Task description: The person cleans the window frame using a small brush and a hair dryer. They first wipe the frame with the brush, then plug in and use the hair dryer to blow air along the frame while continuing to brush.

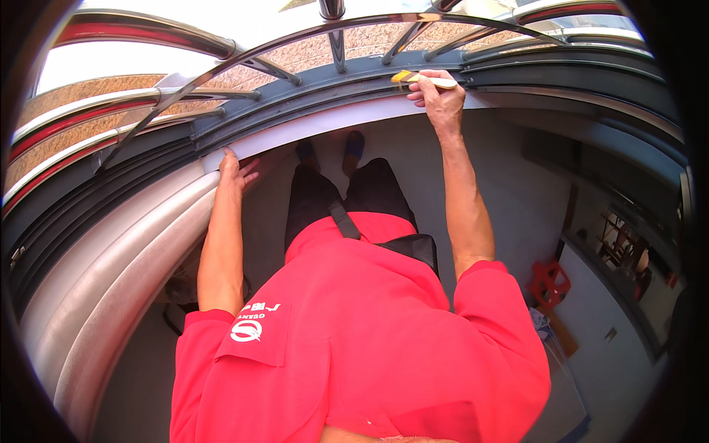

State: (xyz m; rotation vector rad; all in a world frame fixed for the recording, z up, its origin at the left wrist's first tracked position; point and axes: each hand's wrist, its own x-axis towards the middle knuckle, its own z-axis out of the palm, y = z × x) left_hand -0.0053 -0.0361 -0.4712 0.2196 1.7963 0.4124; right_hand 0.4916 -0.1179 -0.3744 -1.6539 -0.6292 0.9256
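Note:
My right hand is closed around the handle of a small flat paintbrush with yellow bristles. The brush points left, over the dark grey window track at the far side. My left hand rests at the end of the white sill, its thumb up on the edge and its fingers spread below. Whether the bristles touch the track, I cannot tell.
Shiny metal bars stand just beyond the track. A pale curtain hangs bunched on the left. Behind on the right are a red plastic stool and an opening in the wall.

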